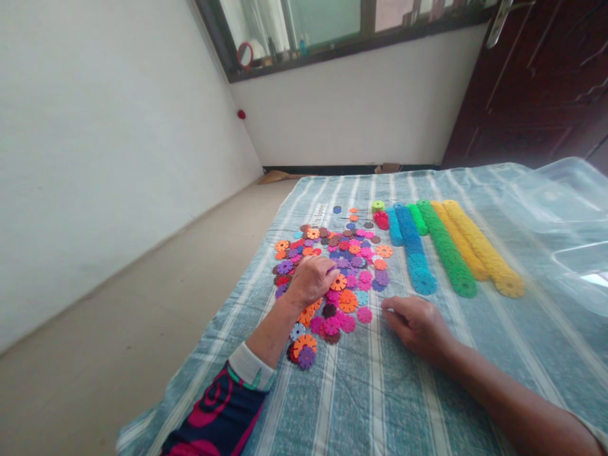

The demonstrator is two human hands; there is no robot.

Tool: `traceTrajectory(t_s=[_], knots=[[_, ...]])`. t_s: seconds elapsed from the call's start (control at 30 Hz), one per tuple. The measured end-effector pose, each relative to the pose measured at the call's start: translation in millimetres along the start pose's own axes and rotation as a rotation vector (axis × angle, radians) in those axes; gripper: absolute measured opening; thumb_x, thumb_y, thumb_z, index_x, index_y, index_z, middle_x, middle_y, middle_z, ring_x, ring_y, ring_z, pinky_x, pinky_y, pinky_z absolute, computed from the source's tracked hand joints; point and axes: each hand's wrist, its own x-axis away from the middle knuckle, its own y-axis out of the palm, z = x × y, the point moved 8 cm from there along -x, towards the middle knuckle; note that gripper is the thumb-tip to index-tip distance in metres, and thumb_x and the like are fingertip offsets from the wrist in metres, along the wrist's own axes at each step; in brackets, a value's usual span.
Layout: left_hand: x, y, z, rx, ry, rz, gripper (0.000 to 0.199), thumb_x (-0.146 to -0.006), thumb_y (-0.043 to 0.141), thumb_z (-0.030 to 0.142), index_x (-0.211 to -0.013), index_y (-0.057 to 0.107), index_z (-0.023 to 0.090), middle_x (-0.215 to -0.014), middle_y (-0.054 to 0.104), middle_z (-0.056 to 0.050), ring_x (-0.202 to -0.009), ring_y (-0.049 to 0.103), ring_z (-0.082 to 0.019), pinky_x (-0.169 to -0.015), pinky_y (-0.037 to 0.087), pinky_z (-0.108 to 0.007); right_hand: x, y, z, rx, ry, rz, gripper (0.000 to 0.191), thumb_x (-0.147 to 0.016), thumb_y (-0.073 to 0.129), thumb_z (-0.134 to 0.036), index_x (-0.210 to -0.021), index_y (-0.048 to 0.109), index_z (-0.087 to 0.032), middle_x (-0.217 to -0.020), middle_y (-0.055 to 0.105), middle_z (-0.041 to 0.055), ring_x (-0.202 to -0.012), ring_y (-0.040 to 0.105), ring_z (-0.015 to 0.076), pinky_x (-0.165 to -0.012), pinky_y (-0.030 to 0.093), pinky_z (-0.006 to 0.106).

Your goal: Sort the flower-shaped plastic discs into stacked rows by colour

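My left hand (311, 278) rests over a mixed pile of flat, notched plastic snowflake discs (349, 301) in orange, pink, purple, brown, blue and red. Its fingers curl down into the discs, with a purple one by the fingertips; whether they grip it is hidden. Right of the pile, my right hand (415, 323) is low over the cloth, fingers bent and drawn together with the thumb. What it holds, if anything, cannot be made out. Beyond it lie overlapping single-colour rows of discs: blue (411, 237), green (446, 253) and yellow (484, 247).
A striped blue-grey cloth (361, 392) covers the surface. Clear plastic containers (555, 196) stand at the right edge. Short red (380, 220) and lime-green (378, 206) stacks sit at the far end. A white wall (118, 126) rises beyond the floor on the left.
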Motion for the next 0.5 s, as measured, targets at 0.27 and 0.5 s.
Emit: traceTrajectory(t_s=[0.27,0.5], knots=[[-30.3,3.7,-12.2,0.030,-0.017,-0.017,0.036,-0.087,0.057,0.030,-0.121,0.060,0.016,-0.134,0.060,-0.013,-0.126,0.054,-0.024,-0.108,0.041,-0.039,0.2,1.2,-0.9,0.000,-0.004,-0.002,0.025,-0.093,0.044,-0.027,-0.085,0.067,-0.021,-0.069,0.069,0.0036,-0.066,0.063,0.0177,-0.064,0.039,0.027],[-26.5,24.3,9.8,0.137,0.139,-0.074,0.034,-0.095,0.046,0.028,-0.124,0.059,0.017,-0.136,0.059,-0.010,-0.129,0.053,-0.021,-0.111,0.040,-0.038,0.1,1.6,-2.2,-0.001,-0.022,0.004,0.025,-0.093,0.045,-0.025,-0.082,0.067,-0.021,-0.070,0.069,0.0040,-0.065,0.062,0.0182,-0.063,0.037,0.027]])
